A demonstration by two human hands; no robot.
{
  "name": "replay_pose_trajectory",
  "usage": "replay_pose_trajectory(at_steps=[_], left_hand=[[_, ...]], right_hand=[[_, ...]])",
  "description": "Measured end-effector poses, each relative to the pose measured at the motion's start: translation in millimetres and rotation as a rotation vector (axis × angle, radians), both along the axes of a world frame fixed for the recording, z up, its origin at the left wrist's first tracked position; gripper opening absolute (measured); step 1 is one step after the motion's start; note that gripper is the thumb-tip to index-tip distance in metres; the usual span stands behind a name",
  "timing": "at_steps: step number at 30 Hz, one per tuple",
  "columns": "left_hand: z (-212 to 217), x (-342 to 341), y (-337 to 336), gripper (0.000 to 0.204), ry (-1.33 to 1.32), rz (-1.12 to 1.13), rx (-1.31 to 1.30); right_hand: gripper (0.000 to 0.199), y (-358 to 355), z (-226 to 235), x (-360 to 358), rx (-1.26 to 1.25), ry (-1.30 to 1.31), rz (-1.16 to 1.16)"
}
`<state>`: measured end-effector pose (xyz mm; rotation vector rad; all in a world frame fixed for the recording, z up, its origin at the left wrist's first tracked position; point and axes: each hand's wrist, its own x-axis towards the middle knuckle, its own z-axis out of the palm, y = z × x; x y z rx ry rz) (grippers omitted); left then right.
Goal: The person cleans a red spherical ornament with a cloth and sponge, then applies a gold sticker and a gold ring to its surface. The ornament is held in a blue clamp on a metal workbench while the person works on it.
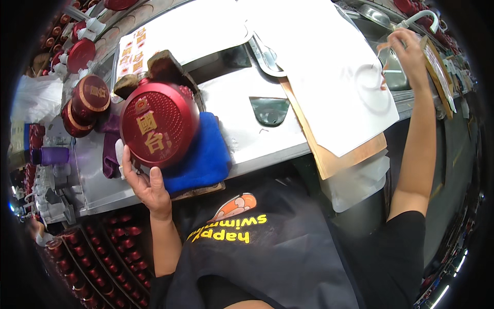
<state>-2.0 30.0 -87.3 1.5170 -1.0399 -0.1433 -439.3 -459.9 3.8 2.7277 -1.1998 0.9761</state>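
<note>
My left hand (145, 184) grips the lower edge of a round red lid (158, 123) with gold characters, holding it tilted above a blue cloth (203, 157) on the metal counter (242, 98). My right hand (406, 51) reaches far right, fingers pinched on a small thin piece near a wooden-framed board (437, 72); what it pinches is too small to tell. A large white sheet (329, 67) lies over a wooden board (339, 157) between the two hands.
Two finished red lids (85, 103) stand at the left, with a sticker sheet (133, 51) of gold characters behind. Rows of small red containers (103, 257) fill racks below the counter. A metal basin (393, 77) sits at the right.
</note>
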Motion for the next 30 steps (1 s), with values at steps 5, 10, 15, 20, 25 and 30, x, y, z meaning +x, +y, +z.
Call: replay_pose_trajectory(at_steps=[5, 10, 15, 20, 25, 30], left_hand=[[1, -2, 0, 0.076, 0.019, -0.018, 0.046], [3, -6, 1, 0.089, 0.045, 0.050, 0.144], [4, -8, 2, 0.088, -0.037, 0.092, 0.178], [3, -7, 2, 0.087, 0.003, 0.078, 0.156], [11, -8, -8, 0.079, -0.114, 0.081, 0.048], [54, -7, -21, 0.036, -0.439, 0.000, -0.040]], right_hand=[[0.036, -132, -16, -79, 0.171, 0.042, -0.462], [0.058, -155, -134, -112, 0.268, 0.765, -0.766], [0.044, -135, -165, -102, 0.361, 0.820, -0.716], [0.028, -126, -85, -70, 0.242, 0.612, -0.520], [0.022, -57, 29, -13, 0.264, 0.226, -0.029], [0.018, 40, 101, 64, 0.258, 0.177, 0.149]])
